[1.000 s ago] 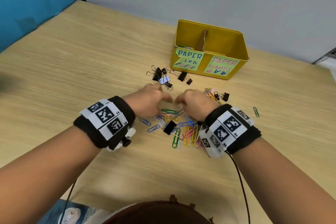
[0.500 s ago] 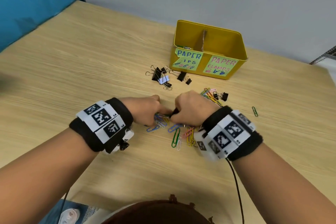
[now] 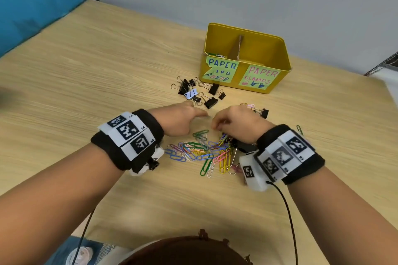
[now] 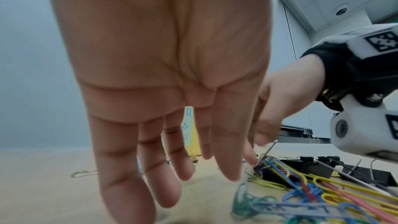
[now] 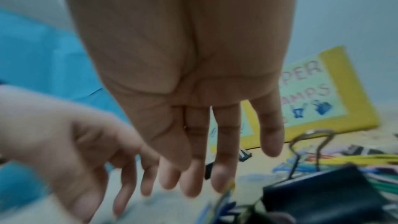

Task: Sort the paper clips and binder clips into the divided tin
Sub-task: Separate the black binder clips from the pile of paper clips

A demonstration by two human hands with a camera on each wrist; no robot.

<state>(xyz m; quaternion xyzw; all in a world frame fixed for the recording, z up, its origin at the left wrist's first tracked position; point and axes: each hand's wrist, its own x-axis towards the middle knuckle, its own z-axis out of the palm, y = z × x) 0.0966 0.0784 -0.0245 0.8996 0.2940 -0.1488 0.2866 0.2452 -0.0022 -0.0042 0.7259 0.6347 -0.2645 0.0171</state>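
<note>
The heap of coloured wire paper clips (image 3: 202, 153) sits between both wrists. The yellow divided metal tin (image 3: 277, 54) is at 1 o'clock. Right hand (image 3: 234, 123) is nearer, pinching clips; left hand (image 3: 178, 120) hovers loose and empty.

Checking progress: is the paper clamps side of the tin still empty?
Seemingly empty: the tin shows only bare yellow wall right of the divider, though its floor is hidden. Binder clips lie on the table.

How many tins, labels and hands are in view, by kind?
Tin: 1
Labels: 2
Hands: 2 (left hand, right hand)
Total: 5
</note>
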